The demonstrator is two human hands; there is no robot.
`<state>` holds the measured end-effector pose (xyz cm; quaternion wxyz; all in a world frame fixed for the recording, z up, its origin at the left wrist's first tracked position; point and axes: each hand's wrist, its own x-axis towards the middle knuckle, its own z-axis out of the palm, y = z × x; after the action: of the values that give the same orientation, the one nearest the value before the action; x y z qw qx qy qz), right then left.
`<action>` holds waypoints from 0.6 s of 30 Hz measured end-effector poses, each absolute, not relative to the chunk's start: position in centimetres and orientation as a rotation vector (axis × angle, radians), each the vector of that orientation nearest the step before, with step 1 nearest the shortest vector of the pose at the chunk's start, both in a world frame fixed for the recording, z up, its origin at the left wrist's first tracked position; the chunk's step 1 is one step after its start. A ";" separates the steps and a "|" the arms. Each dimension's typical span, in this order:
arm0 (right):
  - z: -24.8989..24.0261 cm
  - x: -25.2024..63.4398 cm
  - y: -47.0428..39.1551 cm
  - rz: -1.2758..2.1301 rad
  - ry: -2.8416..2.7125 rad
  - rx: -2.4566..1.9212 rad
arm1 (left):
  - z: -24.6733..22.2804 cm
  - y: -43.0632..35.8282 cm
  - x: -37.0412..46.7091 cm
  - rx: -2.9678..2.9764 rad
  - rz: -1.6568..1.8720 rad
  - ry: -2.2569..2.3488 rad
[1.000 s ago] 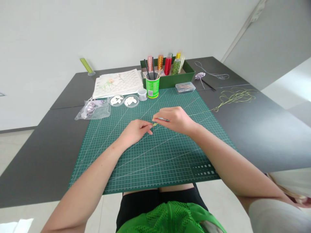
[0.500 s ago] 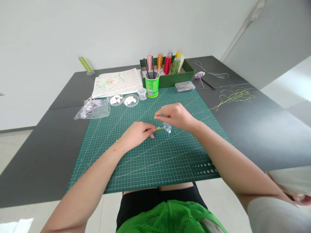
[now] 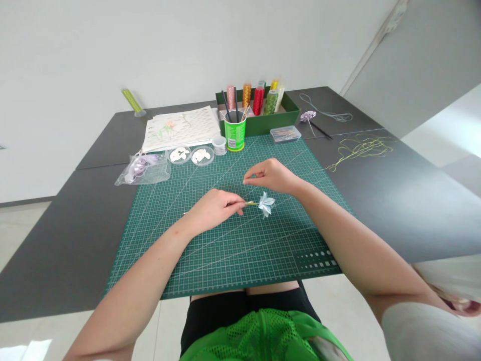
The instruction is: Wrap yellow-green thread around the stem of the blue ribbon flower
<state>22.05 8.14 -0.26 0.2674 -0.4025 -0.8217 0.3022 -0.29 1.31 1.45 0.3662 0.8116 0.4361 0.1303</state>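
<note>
Pinched in my left hand [image 3: 220, 208] is the yellow-green stem of a pale blue flower [image 3: 266, 204], whose petals point right above the green cutting mat [image 3: 225, 260]. My right hand [image 3: 269, 175] hovers just above and behind the flower, apart from it. Its thumb and fingertips are pressed together in a pinch; whatever they hold is too fine to make out. A thin light stick end shows at the left of my left wrist.
Behind the mat's middle stand a green cup [image 3: 235, 135] of sticks and a green box [image 3: 270, 125] of thread spools. Two dishes of white pieces [image 3: 202, 156] and a plastic bag [image 3: 145, 169] lie left. Yellow-green thread [image 3: 363, 148] spreads at right.
The flower has shifted right and toward me, its petals now showing more fully. My left hand has moved slightly right, and my right hand is a little farther from the flower.
</note>
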 end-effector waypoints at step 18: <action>-1.5 21.6 8.8 1.007 -2.170 -1.190 | 0.2 3.7 -1.5 1.650 1.135 1.165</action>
<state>21.63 8.79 -1.49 0.2328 -0.4331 -0.7898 0.3666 -1.53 3.73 0.15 0.4007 0.6525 0.4607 0.4488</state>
